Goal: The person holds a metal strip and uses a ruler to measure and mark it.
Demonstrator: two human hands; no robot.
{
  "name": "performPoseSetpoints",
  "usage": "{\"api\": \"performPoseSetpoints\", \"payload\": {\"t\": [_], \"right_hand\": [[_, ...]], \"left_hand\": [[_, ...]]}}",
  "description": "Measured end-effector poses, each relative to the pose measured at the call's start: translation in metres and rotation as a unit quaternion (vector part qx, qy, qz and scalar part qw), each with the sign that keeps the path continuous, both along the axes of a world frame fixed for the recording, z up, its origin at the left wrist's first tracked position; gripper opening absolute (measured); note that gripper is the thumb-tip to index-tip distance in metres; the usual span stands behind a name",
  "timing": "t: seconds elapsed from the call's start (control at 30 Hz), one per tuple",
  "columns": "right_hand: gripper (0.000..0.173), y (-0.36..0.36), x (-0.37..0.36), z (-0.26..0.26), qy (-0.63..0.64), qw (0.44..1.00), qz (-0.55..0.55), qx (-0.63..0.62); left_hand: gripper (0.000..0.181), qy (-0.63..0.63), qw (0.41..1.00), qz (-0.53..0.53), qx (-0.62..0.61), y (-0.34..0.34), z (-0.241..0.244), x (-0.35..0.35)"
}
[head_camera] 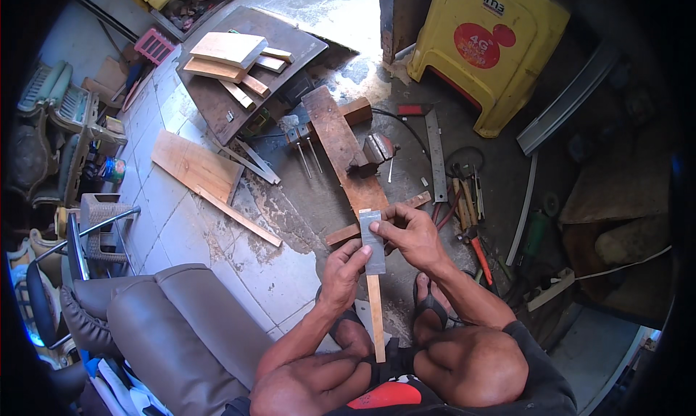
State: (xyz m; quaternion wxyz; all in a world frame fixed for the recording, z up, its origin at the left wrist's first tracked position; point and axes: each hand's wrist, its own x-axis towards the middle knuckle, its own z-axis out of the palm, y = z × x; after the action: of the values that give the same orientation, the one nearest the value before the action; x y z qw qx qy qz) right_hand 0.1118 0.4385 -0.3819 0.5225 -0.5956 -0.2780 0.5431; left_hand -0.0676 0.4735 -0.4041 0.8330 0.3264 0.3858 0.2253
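Observation:
A narrow light wooden strip points from my lap towards a long plank on the floor. Against the strip's far part lies a flat grey rectangular piece, its material not certain. My left hand pinches the left edge of this piece, with the thumb on its face. From the right, my right hand presses its thumb on the piece's upper part, fingers curled behind. A small clamp-like metal tool is at the plank's right edge. Two thin wooden pieces lie crosswise near my hands.
Wooden blocks are stacked on a low dark table. A cut board rests on the tiles. To the right are a try square, a hammer, other hand tools, a green power tool and a yellow plastic stool. A brown padded seat stands at left.

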Motion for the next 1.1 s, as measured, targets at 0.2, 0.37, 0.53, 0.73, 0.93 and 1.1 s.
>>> {"api": "performPoseSetpoints", "payload": {"t": [0.2, 0.37, 0.53, 0.73, 0.93, 1.1], "right_hand": [[0.03, 0.0008, -0.0006, -0.0013, 0.004, 1.0, -0.004, -0.005], [0.029, 0.0014, -0.0001, -0.0003, 0.01, 1.0, -0.004, -0.004], [0.028, 0.0015, 0.0001, -0.0006, 0.019, 1.0, -0.007, -0.005], [0.029, 0.0017, -0.0001, -0.0001, 0.011, 1.0, -0.004, -0.01], [0.03, 0.0013, 0.0001, 0.0019, 0.006, 1.0, -0.004, -0.013], [0.031, 0.0015, 0.0002, 0.004, 0.001, 1.0, 0.001, -0.013]], "left_hand": [[0.032, 0.0, 1.0, 0.003, -0.005, 0.0006, -0.0012, 0.0001], [0.033, -0.001, 1.0, 0.004, -0.011, 0.0009, -0.0012, 0.0008], [0.032, -0.001, 1.0, 0.005, -0.01, 0.001, -0.0017, 0.0016], [0.032, -0.001, 1.0, 0.003, -0.007, 0.0008, -0.0032, 0.0009], [0.031, 0.002, 1.0, 0.002, -0.005, 0.001, 0.0002, 0.0016], [0.031, 0.003, 1.0, 0.003, -0.008, 0.0009, 0.0001, 0.0007]]}}
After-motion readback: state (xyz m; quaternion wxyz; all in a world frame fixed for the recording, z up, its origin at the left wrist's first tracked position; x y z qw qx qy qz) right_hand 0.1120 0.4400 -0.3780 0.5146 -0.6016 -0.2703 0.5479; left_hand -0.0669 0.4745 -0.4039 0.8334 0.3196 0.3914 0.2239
